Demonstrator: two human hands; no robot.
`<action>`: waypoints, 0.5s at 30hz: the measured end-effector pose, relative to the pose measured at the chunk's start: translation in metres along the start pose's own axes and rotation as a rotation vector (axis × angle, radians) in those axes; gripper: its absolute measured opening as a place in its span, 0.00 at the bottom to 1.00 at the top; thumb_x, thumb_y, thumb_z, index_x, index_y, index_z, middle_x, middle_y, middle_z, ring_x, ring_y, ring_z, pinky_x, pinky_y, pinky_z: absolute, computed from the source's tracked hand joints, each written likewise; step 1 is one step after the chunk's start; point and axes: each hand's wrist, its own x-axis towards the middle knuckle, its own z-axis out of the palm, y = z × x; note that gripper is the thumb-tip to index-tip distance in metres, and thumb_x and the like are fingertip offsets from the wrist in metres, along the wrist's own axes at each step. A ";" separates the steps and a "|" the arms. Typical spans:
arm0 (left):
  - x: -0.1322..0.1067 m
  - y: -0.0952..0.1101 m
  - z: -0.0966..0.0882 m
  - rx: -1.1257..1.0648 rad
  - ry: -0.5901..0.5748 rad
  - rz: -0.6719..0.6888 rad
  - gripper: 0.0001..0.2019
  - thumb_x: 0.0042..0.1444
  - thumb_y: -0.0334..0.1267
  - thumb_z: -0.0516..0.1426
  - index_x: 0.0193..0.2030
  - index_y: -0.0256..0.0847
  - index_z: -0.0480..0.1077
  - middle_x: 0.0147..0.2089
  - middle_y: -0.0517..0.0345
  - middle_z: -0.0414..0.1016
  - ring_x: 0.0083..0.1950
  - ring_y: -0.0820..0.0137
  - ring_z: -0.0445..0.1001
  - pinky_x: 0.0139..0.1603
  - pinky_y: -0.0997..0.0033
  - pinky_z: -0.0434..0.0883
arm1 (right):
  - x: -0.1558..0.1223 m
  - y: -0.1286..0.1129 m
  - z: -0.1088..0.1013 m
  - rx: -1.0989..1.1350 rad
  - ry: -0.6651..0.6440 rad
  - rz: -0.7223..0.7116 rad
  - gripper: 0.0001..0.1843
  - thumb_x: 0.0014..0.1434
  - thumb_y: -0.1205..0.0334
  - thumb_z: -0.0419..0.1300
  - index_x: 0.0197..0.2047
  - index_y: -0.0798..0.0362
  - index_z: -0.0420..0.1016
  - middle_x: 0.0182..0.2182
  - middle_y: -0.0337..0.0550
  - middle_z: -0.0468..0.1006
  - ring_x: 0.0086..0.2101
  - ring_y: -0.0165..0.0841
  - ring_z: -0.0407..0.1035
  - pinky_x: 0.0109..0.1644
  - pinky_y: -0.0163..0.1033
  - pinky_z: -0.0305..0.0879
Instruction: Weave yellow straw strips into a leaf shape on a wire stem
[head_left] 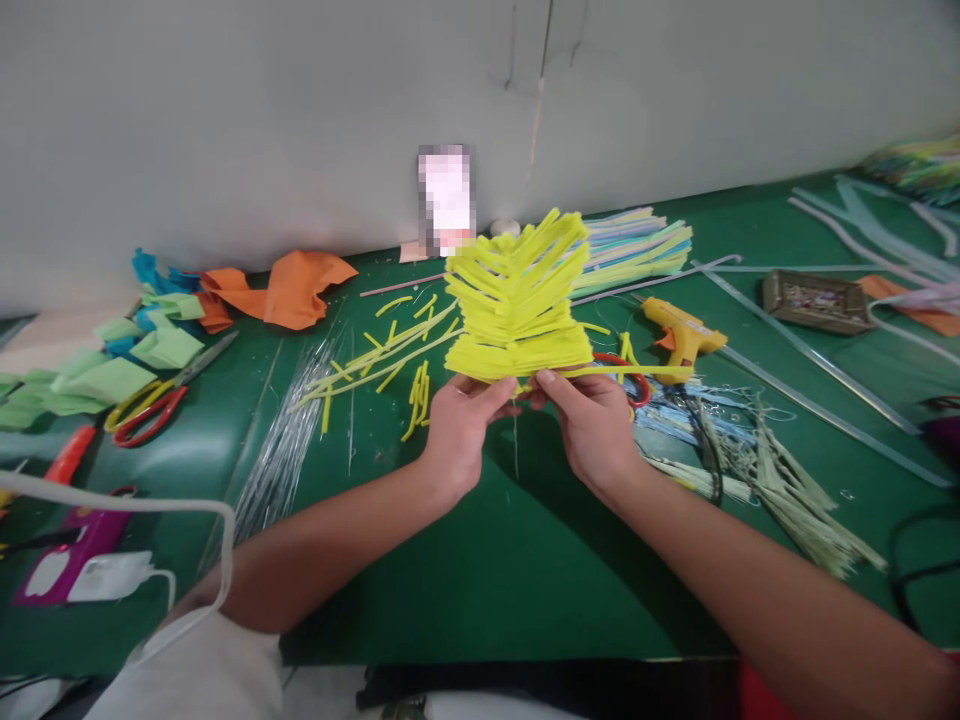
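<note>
Left hand: closed, fingertips pinching the lower edge of the yellow fringed piece.
Right hand: closed, pinching the same edge beside the left.
Piece: upright above the green table.
Tray: far right; small contents, indistinct.
Glue gun: lying behind the right hand.
</note>
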 end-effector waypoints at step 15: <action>0.007 -0.003 -0.006 -0.020 0.063 0.159 0.11 0.45 0.39 0.68 0.37 0.41 0.76 0.34 0.59 0.79 0.31 0.75 0.73 0.34 0.72 0.69 | -0.001 -0.005 0.000 -0.014 0.000 -0.048 0.09 0.51 0.56 0.68 0.35 0.49 0.79 0.26 0.36 0.77 0.26 0.29 0.68 0.34 0.38 0.68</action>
